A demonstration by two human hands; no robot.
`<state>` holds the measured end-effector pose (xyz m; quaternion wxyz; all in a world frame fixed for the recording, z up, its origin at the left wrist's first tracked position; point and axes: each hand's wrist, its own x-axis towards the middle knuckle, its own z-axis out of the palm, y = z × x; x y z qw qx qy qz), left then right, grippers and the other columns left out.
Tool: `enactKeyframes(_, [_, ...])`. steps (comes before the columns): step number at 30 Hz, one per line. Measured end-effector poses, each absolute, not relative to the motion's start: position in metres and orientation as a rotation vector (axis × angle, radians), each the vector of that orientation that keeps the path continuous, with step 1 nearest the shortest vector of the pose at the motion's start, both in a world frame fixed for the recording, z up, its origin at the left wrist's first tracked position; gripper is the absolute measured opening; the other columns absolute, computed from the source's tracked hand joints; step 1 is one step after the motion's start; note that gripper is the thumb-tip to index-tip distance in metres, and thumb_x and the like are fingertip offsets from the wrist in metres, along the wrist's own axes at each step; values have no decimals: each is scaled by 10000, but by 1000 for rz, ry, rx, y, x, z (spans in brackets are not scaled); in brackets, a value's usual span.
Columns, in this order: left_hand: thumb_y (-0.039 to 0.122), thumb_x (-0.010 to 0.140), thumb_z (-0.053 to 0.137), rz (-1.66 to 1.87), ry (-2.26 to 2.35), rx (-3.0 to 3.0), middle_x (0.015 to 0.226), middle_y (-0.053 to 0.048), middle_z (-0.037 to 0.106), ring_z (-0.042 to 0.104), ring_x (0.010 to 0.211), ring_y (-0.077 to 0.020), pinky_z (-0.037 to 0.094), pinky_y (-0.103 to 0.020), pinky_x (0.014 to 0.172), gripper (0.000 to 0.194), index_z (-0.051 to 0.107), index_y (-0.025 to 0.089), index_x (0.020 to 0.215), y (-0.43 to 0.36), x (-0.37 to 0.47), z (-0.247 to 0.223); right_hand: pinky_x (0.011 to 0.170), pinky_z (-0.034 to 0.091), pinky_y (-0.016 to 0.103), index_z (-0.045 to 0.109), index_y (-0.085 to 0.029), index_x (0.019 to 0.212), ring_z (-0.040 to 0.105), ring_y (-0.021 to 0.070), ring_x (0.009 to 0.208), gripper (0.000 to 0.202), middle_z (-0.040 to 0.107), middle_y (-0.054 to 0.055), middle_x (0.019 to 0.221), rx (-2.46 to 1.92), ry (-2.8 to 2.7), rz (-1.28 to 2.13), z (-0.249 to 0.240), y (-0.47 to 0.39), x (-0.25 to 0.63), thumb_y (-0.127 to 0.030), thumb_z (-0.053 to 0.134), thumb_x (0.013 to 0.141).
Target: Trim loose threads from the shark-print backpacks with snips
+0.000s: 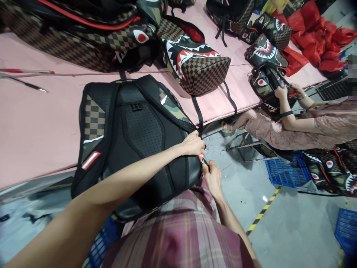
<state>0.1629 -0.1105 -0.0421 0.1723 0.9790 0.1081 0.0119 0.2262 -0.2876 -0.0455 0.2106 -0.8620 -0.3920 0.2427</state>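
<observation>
A black backpack (145,134) lies with its padded back panel facing up, partly on the table and partly over my lap. Brown checkered and camouflage patches show at its sides. My left hand (194,144) reaches across it and is closed on a shoulder strap (178,121) near the bag's right lower corner. Just below, my right hand (212,179) is closed on a small dark thing beside the bag's edge; my fingers hide most of it. Between the hands shows a small red and white bit (201,157) whose kind I cannot make out.
Other checkered shark-face backpacks (206,70) lie along the pink tabletop (36,126). Two pens (25,70) rest at the left. To the right, a seated co-worker's hands (284,91) handle another bag. Blue crates (290,171) stand on the floor, and red bags (309,37) are heaped behind.
</observation>
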Motion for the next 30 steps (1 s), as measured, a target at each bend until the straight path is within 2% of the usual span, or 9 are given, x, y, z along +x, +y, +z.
enactKeyframes(3, [431,799,508,45,305,2776,550,-36,642,474,538,-129,244,-330,710,341,706,207,635,-110,163,-44,551,297,238,498,-209,719,502,147,552,224,552,-33,577,-2327,-1103,749,-48,-287,229,-350,393,858])
enactKeyframes(9, [416,800,499,49,311,2774,560,-35,650,465,534,-125,249,-329,720,340,704,204,632,-110,164,-46,553,260,252,530,-215,754,453,152,540,214,510,-23,565,-2406,-1145,632,-50,-286,231,-359,405,851])
enactKeyframes(15, [381,807,491,43,314,2764,572,-24,656,466,547,-120,248,-327,724,317,706,214,643,-111,163,-43,498,300,222,470,-199,629,375,102,475,350,435,-48,510,-1762,-1055,959,-74,-282,253,-510,506,786])
enactKeyframes(18, [379,811,499,31,312,2756,595,-15,663,480,576,-123,252,-323,723,308,702,221,640,-110,164,-41,463,307,232,433,-222,665,279,100,412,440,326,-71,467,-1698,-1001,927,-73,-273,257,-599,308,855])
enactKeyframes(21, [400,817,515,7,306,2750,627,-11,668,498,619,-133,260,-319,732,298,701,227,662,-108,164,-38,483,351,258,397,-251,743,243,120,399,478,245,-76,496,-1634,-849,817,-60,-267,258,-541,53,908])
enactKeyframes(23, [398,827,528,24,282,2720,667,-1,675,519,672,-140,268,-317,762,264,698,236,707,-109,160,-37,519,393,273,393,-253,761,353,125,430,430,314,-61,518,-1593,-778,835,-53,-269,261,-548,115,906])
enactKeyframes(26, [374,859,523,265,310,2639,878,-24,683,538,871,-164,280,-312,836,219,670,216,899,-120,143,-35,557,422,280,470,-216,781,490,135,518,365,473,-30,544,-1590,-785,984,-53,-284,268,-560,374,855])
enactKeyframes(28, [357,896,469,453,478,2598,952,-55,655,515,935,-176,290,-317,844,246,635,185,955,-137,127,-33,547,412,267,546,-177,830,485,128,509,352,512,-26,539,-1651,-794,1018,-58,-298,275,-519,464,833])
enactKeyframes(30, [362,915,426,484,709,2591,885,-57,644,509,878,-187,298,-338,808,275,631,183,879,-159,115,-31,526,397,252,586,-156,927,461,116,492,359,534,-27,563,-1757,-808,981,-63,-311,280,-485,469,840])
